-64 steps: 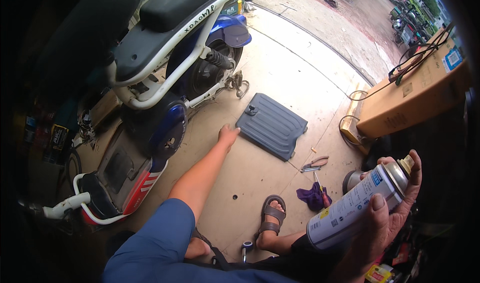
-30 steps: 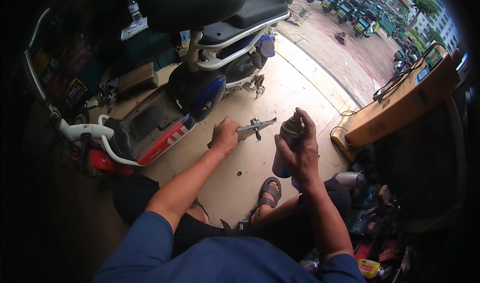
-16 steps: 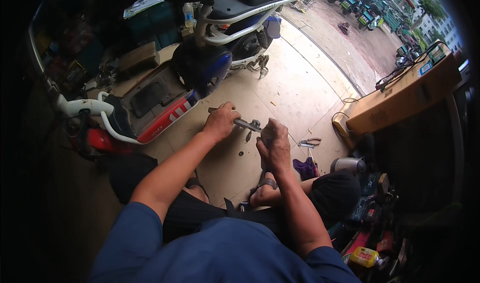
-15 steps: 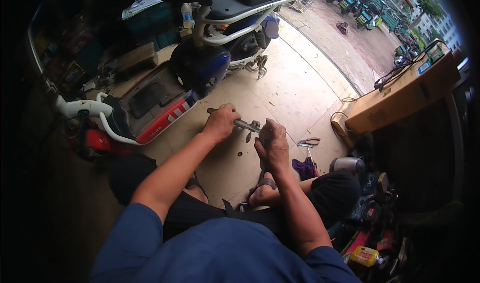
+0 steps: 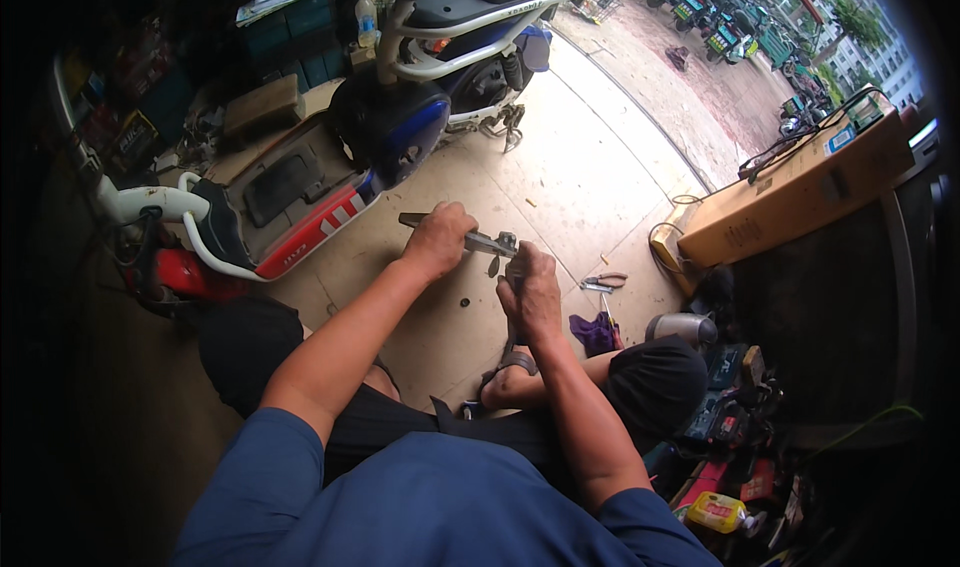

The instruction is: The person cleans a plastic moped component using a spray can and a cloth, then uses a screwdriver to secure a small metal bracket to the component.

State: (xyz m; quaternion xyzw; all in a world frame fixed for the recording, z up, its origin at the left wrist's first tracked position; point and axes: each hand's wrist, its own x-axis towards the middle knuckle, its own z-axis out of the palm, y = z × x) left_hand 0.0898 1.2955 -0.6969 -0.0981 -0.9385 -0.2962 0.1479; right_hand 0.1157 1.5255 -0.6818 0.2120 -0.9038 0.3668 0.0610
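Note:
A long flat metal bar [image 5: 484, 241] with a bracket-like lump at its right end is held over the tiled floor, between my knees. My left hand [image 5: 440, 242] is wrapped round its middle, and the darker end sticks out on the left. At the bracket end, my right hand [image 5: 533, 295] is closed with fingers bent and thumb downward; part of its grip is hidden. A small dark piece [image 5: 493, 265] hangs beneath the bar. On the floor below lies a small dark round part [image 5: 464, 303].
A red and white scooter [image 5: 310, 237] and a blue-black one [image 5: 400, 132] stand at left and ahead. Pliers [image 5: 606, 281], a purple cloth [image 5: 594, 334] and a metal canister [image 5: 680, 328] lie at right. Beyond are a tilted cardboard box [image 5: 790, 197] and cluttered tools [image 5: 735, 417].
My right hand has turned, its fingers now lower beside the bar's end. The left hand keeps its grip. The whole view has shifted slightly.

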